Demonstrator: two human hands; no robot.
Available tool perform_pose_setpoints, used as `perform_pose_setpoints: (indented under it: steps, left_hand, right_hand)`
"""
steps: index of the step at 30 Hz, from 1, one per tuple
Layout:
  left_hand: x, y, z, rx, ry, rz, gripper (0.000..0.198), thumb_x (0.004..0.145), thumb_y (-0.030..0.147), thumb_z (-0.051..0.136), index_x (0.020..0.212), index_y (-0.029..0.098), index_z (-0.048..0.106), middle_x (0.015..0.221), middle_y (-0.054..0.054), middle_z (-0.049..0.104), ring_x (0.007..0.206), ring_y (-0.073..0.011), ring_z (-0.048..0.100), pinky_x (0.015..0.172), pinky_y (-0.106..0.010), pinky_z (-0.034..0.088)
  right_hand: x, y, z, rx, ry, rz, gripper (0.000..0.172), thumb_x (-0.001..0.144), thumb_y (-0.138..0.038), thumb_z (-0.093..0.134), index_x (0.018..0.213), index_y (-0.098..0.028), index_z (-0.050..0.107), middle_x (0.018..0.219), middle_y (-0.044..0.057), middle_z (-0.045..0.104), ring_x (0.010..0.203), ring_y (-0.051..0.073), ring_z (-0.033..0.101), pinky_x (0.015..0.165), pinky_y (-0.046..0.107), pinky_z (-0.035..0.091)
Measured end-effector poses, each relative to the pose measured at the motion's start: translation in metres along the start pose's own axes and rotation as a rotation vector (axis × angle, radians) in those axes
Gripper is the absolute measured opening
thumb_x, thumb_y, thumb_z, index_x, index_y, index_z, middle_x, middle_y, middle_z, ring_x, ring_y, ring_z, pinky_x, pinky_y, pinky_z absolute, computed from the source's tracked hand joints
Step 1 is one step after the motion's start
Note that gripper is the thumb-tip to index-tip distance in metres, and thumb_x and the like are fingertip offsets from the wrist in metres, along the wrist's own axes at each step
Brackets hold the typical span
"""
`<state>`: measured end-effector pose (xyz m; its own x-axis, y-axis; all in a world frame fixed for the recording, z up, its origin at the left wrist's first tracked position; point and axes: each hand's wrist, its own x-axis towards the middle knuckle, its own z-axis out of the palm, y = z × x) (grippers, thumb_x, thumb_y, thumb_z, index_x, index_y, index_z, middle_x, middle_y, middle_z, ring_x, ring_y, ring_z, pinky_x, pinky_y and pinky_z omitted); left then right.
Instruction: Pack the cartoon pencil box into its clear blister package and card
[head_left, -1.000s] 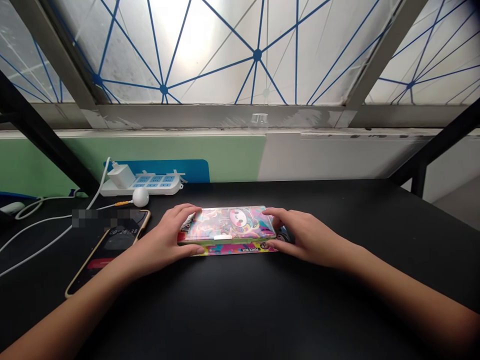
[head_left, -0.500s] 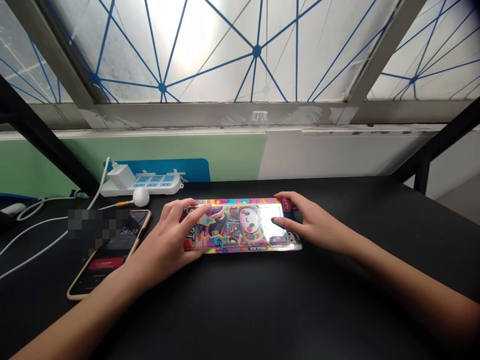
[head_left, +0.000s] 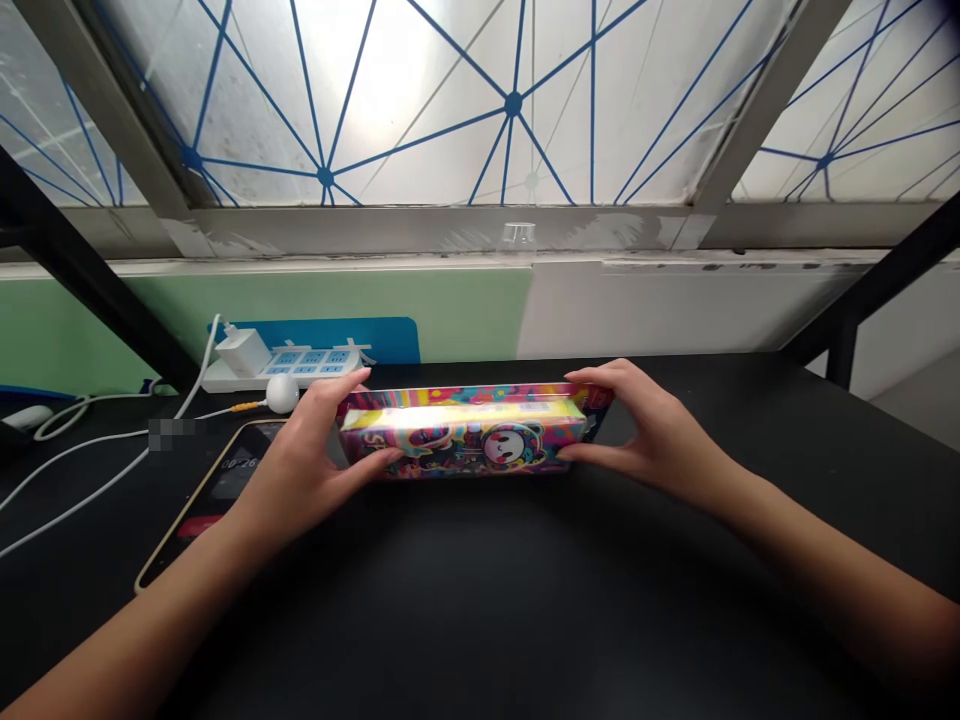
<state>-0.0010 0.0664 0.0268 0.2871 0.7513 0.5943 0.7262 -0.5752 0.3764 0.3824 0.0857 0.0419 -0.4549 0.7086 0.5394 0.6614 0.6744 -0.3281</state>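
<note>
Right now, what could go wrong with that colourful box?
The colourful box is held near its ends by the left hand and right hand, so it might slip or tip if either lets go. Also, the left forearm overlaps the phone in this view, so it could perhaps bump it.

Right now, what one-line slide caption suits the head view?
Left hand and right hand hold opposite ends of a colourful box at a black table, phone at left.
</note>
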Motion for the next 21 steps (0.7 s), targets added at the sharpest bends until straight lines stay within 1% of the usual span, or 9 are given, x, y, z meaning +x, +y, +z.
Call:
perform_pose_setpoints:
  steps: [2, 4, 5, 8, 11, 14, 17, 19, 21]
  left_hand:
    - [0.0, -0.001, -0.002, -0.011, -0.015, 0.08, 0.063, 0.086, 0.04, 0.077, 0.144, 0.034, 0.051, 0.123, -0.006, 0.067, 0.111, -0.0288, 0.066, 0.111, -0.047, 0.043]
    - [0.0, 0.0, -0.003, 0.014, -0.082, 0.177, 0.045, 0.086, 0.037, 0.077, 0.13, 0.035, 0.064, 0.107, -0.003, 0.073, 0.096, -0.0255, 0.07, 0.112, -0.048, 0.041]
    - [0.0, 0.001, -0.003, 0.034, -0.119, 0.22, 0.039, 0.086, 0.037, 0.077, 0.124, 0.034, 0.068, 0.102, -0.003, 0.074, 0.092, -0.0245, 0.07, 0.113, -0.048, 0.04]
    - [0.0, 0.005, -0.004, 0.094, -0.167, 0.305, 0.026, 0.088, 0.035, 0.074, 0.114, 0.031, 0.071, 0.102, -0.003, 0.075, 0.09, -0.0227, 0.071, 0.111, -0.048, 0.042]
    - [0.001, 0.008, -0.007, 0.136, -0.219, 0.38, 0.011, 0.096, 0.024, 0.064, 0.105, 0.026, 0.069, 0.098, -0.001, 0.075, 0.087, -0.0184, 0.07, 0.109, -0.046, 0.043]
    - [0.002, 0.013, -0.008, 0.142, -0.277, 0.416, 0.011, 0.096, 0.017, 0.059, 0.098, 0.023, 0.069, 0.09, -0.001, 0.073, 0.08, -0.0159, 0.068, 0.106, -0.044, 0.045]
    - [0.002, 0.017, -0.006, 0.125, -0.328, 0.402, 0.014, 0.094, 0.016, 0.058, 0.1, 0.022, 0.07, 0.089, -0.003, 0.072, 0.084, -0.0184, 0.067, 0.101, -0.043, 0.048]
    - [0.001, 0.017, -0.005, 0.127, -0.374, 0.373, 0.021, 0.093, 0.02, 0.06, 0.111, 0.023, 0.069, 0.102, -0.006, 0.072, 0.098, -0.0232, 0.066, 0.101, -0.044, 0.048]
    - [-0.001, 0.015, -0.003, 0.147, -0.423, 0.315, 0.039, 0.092, 0.031, 0.065, 0.13, 0.025, 0.063, 0.125, -0.01, 0.069, 0.119, -0.0297, 0.06, 0.106, -0.048, 0.045]
  right_hand:
    - [-0.001, -0.001, 0.002, -0.091, 0.008, -0.11, 0.045, 0.088, -0.042, 0.075, 0.127, -0.028, 0.058, 0.112, 0.01, 0.066, 0.099, 0.028, 0.066, 0.087, 0.043, 0.055]
    - [-0.002, -0.002, 0.006, -0.177, 0.007, -0.207, 0.031, 0.091, -0.037, 0.071, 0.119, -0.028, 0.061, 0.105, 0.009, 0.069, 0.095, 0.027, 0.066, 0.086, 0.044, 0.053]
    - [-0.003, -0.003, 0.009, -0.21, -0.003, -0.247, 0.028, 0.092, -0.035, 0.069, 0.117, -0.028, 0.062, 0.105, 0.009, 0.071, 0.094, 0.027, 0.067, 0.086, 0.044, 0.053]
    - [-0.004, -0.007, 0.018, -0.285, -0.046, -0.334, 0.024, 0.096, -0.031, 0.063, 0.119, -0.025, 0.06, 0.108, 0.008, 0.074, 0.093, 0.025, 0.069, 0.092, 0.046, 0.051]
    - [-0.006, -0.015, 0.028, -0.332, -0.064, -0.39, 0.021, 0.099, -0.029, 0.059, 0.118, -0.02, 0.061, 0.111, 0.01, 0.075, 0.097, 0.025, 0.07, 0.093, 0.045, 0.052]
    - [-0.008, -0.024, 0.036, -0.34, -0.088, -0.395, 0.027, 0.1, -0.032, 0.058, 0.121, -0.016, 0.063, 0.119, 0.014, 0.074, 0.105, 0.028, 0.07, 0.094, 0.045, 0.053]
    - [-0.009, -0.03, 0.041, -0.331, -0.133, -0.379, 0.036, 0.101, -0.037, 0.055, 0.128, -0.014, 0.062, 0.131, 0.015, 0.07, 0.118, 0.03, 0.067, 0.1, 0.046, 0.052]
    - [-0.01, -0.031, 0.043, -0.327, -0.176, -0.372, 0.039, 0.103, -0.036, 0.052, 0.134, -0.014, 0.06, 0.139, 0.014, 0.066, 0.126, 0.031, 0.062, 0.104, 0.047, 0.05]
    - [-0.01, -0.03, 0.044, -0.327, -0.216, -0.364, 0.042, 0.104, -0.034, 0.05, 0.14, -0.014, 0.057, 0.144, 0.014, 0.062, 0.131, 0.031, 0.058, 0.107, 0.049, 0.048]
